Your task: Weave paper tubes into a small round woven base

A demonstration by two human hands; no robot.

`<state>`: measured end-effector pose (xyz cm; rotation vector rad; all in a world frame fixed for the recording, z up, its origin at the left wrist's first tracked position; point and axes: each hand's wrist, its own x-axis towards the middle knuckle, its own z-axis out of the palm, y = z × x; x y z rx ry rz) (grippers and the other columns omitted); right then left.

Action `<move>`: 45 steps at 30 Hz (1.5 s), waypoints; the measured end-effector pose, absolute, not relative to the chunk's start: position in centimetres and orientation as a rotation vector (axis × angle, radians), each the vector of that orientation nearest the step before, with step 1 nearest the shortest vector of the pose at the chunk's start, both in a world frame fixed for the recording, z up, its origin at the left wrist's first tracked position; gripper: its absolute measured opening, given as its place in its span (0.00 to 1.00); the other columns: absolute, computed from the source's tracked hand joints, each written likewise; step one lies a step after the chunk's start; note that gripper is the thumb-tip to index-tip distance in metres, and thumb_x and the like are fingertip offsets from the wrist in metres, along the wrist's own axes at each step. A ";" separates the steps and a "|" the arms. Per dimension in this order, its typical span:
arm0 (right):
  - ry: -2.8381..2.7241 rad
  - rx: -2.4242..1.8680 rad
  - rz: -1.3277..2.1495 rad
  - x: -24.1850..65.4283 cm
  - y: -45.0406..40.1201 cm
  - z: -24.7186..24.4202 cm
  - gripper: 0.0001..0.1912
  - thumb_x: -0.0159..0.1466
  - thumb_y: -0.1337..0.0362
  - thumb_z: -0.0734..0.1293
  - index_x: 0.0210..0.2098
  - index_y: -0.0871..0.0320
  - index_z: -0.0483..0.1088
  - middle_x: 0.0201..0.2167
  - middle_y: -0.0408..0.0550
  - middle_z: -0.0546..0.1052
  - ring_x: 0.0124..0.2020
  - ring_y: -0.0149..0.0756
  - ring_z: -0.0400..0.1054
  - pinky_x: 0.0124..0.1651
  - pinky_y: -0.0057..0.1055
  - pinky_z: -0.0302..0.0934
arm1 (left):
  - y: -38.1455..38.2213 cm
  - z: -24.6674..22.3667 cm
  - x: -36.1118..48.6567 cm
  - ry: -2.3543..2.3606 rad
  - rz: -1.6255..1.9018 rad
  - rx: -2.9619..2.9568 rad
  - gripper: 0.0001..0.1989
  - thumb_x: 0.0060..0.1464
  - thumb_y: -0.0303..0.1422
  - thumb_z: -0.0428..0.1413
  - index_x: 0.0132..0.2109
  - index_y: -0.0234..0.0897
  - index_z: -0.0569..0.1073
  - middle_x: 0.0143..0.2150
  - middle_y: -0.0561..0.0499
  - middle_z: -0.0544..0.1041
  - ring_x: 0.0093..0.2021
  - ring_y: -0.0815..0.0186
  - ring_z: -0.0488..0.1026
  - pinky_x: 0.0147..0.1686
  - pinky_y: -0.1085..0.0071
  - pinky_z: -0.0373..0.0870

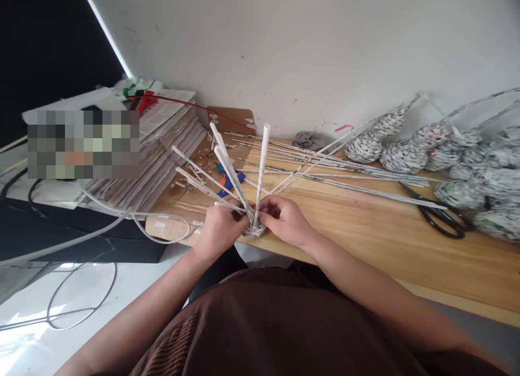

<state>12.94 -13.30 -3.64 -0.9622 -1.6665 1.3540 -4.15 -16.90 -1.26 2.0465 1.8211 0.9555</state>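
Note:
Between my hands, near the table's front edge, is a small woven base [254,232] of rolled newspaper. Several rolled-paper sticks [262,164] rise or fan out from it, some upright and others leaning left. My left hand [222,227] is closed, its thumb and fingers pinching the paper sticks at the left of the base. My right hand [284,218] is closed too, pinching paper sticks on the right side. Two long strips run from there up to the right. The exact spot each set of fingertips grips is partly hidden.
A blue and orange glue gun [227,185] lies just behind the hands. Long loose paper sticks [325,167] stretch across the wooden table [365,235] toward black-handled scissors [442,219]. Woven paper gourd shapes [404,156] crowd the right. Stacked newspapers [162,148] and cables [109,229] are left.

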 end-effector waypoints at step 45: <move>-1.518 -0.964 1.060 12.9 -14.9 -3.3 0.05 0.63 0.63 0.67 0.36 0.56 0.67 0.31 0.47 0.78 0.31 0.35 0.75 0.34 0.30 0.69 | -18.3 -3.3 -3.4 1.677 1.278 1.574 0.05 0.50 0.29 0.60 0.36 0.36 0.78 0.31 0.52 0.81 0.30 0.66 0.78 0.32 0.74 0.75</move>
